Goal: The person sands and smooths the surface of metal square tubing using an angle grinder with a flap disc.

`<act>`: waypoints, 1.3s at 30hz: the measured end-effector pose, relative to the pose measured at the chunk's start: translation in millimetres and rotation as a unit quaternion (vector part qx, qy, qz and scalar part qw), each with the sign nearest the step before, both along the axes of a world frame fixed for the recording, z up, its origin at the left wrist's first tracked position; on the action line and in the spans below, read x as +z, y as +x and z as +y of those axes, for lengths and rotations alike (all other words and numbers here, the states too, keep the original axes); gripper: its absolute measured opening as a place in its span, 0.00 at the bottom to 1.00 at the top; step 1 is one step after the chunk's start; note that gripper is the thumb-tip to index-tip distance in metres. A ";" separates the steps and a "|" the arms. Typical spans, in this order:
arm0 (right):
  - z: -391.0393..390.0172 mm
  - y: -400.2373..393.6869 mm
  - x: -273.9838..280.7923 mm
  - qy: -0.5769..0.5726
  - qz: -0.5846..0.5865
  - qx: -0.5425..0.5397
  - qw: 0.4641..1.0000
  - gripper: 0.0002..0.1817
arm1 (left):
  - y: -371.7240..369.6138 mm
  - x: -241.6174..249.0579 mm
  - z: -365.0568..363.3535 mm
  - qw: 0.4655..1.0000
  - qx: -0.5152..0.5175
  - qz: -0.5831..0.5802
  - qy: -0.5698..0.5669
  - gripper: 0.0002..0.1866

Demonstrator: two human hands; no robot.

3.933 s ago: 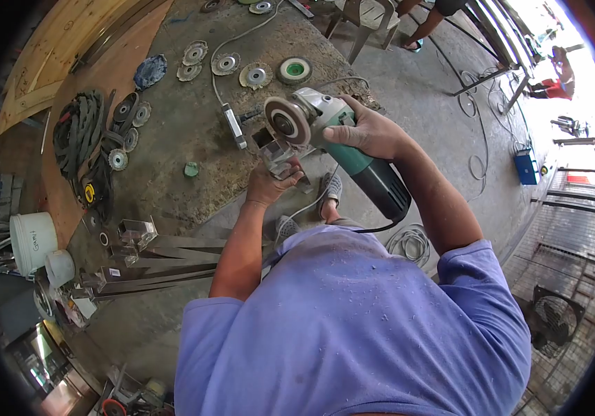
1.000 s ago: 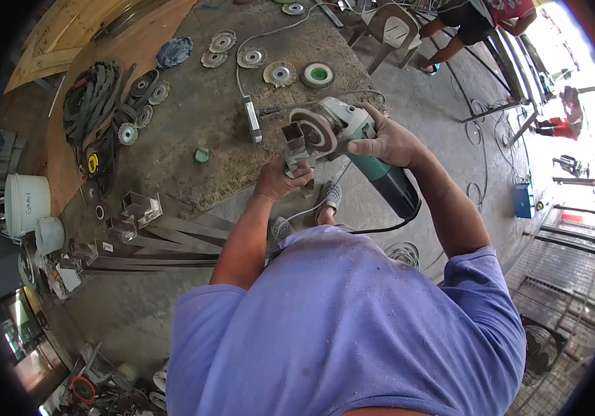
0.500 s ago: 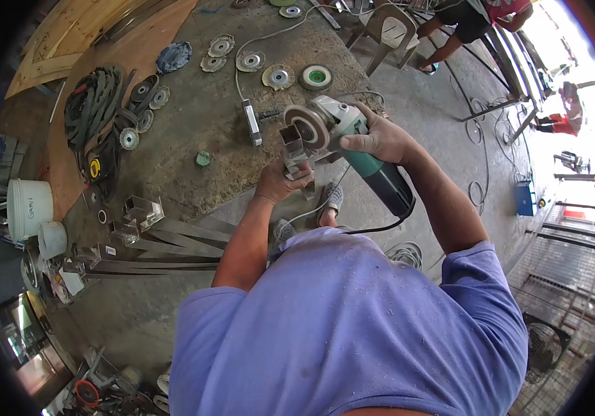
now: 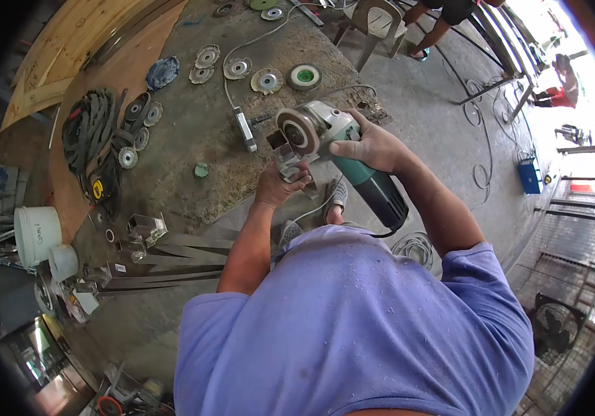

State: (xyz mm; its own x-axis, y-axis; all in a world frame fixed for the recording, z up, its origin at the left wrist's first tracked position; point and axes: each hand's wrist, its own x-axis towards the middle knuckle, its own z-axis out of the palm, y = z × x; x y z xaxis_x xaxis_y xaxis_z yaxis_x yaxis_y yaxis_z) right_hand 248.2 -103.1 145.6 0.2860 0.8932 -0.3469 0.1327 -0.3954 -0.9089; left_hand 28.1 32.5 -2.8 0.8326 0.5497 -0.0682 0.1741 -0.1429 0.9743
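The metal piece (image 4: 287, 157) was in the left hand (image 4: 280, 186), held above the near edge of the tabletop (image 4: 172, 139), to the left of the near right corner. That hand was closed about its lower part, and the square open end stood up beyond the grip, tilted away to the person's left. The right hand (image 4: 374, 147) was clamped round the angle grinder (image 4: 361, 173), its thumb across the green body. The grinder's long axis ran slantwise, from the disc (image 4: 297, 132) at the far left down to the dark tail at the near right. So the metal piece lay leftward of the right hand, past the disc, and the left hand was the nearer to it. The disc stood close by the open end; whether the two touched could not be told from above. Farther in from the near edge lay a corded strip (image 4: 245, 130), with a green-centred wheel (image 4: 304, 78) near the right edge.
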 end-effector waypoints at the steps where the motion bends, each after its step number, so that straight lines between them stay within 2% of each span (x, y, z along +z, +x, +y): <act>1: -4.3 0.1 -1.1 -0.023 -0.052 -0.007 0.998 0.56 | 0.2 1.2 -0.1 1.000 0.004 0.013 0.022 0.22; 4: -21.1 -8.3 -6.8 0.022 -0.004 -0.013 1.000 0.57 | -0.3 -11.7 -0.6 0.997 0.021 0.046 0.056 0.22; 5: -22.6 -15.3 -5.4 0.038 0.053 -0.037 0.997 0.57 | -1.6 -23.6 1.3 0.998 0.017 0.042 0.052 0.23; 8: -13.3 -16.9 16.0 -0.039 0.023 -0.045 0.998 0.56 | -4.1 -42.2 4.9 0.998 0.014 0.037 0.055 0.24; 9: -11.0 -17.5 12.0 -0.015 0.041 -0.045 0.998 0.54 | -3.1 -33.4 3.1 0.997 0.023 0.040 0.067 0.24; 12: -28.6 -19.8 1.8 -0.003 -0.035 -0.054 0.998 0.53 | -1.9 -33.8 3.4 0.996 0.016 0.014 0.086 0.24; 13: -31.3 -19.6 -1.6 0.021 -0.003 -0.064 0.998 0.52 | -1.1 -38.3 5.6 0.996 0.014 0.000 0.090 0.25; 15: -35.3 -25.4 -9.3 0.064 0.072 -0.082 0.992 0.51 | -1.9 -48.4 10.1 0.991 0.008 0.045 0.126 0.23; 16: -31.1 -26.1 -6.7 0.045 0.039 -0.084 0.995 0.50 | -3.4 -55.3 12.0 0.987 0.001 0.069 0.145 0.22; 17: -22.4 -21.8 2.2 0.030 0.003 -0.087 0.996 0.50 | -2.5 -61.7 12.4 0.992 0.005 0.069 0.103 0.21; 19: -14.6 -18.3 18.3 -0.008 -0.067 -0.095 0.993 0.48 | -3.4 -54.0 5.7 0.993 0.030 0.054 0.102 0.22; 23: -49.6 -5.1 -18.9 0.035 -0.035 -0.172 0.984 0.43 | -3.2 -34.7 7.5 0.996 0.005 0.055 0.066 0.29; 26: -80.0 -5.1 -29.1 0.092 0.047 -0.211 0.972 0.45 | -3.1 -14.0 5.8 0.994 -0.013 -0.016 -0.103 0.30; 27: -86.2 -9.9 -25.6 0.113 0.060 -0.222 0.967 0.41 | -2.3 7.5 6.4 0.990 -0.016 -0.001 -0.137 0.33; 30: -107.1 -15.1 -23.9 0.134 0.084 -0.260 0.952 0.38 | 5.7 11.2 17.8 0.980 -0.020 -0.041 -0.196 0.35; 31: -114.3 -15.4 -19.8 0.117 0.114 -0.249 0.955 0.37 | 7.2 9.1 18.5 0.981 -0.029 -0.057 -0.185 0.35; 33: -124.7 -16.2 -27.5 0.131 0.075 -0.263 0.953 0.41 | 15.5 13.7 22.3 0.982 -0.044 -0.094 -0.157 0.34; 36: -139.7 -18.0 -36.7 0.131 0.050 -0.295 0.945 0.42 | 19.8 29.1 13.7 0.997 -0.052 -0.041 -0.045 0.25; 39: -155.2 -26.0 -37.5 0.119 0.065 -0.325 0.936 0.41 | 24.8 24.1 -10.0 0.994 0.012 -0.102 -0.044 0.19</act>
State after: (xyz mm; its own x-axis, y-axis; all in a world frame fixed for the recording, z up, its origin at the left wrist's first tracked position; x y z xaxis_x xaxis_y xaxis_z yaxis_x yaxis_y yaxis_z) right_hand 222.1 -258.2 108.1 0.7648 0.6020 -0.2294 -0.1839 -0.1373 -0.9733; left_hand 52.9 22.5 21.4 0.8206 0.5692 0.0519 -0.0257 -0.0539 0.9982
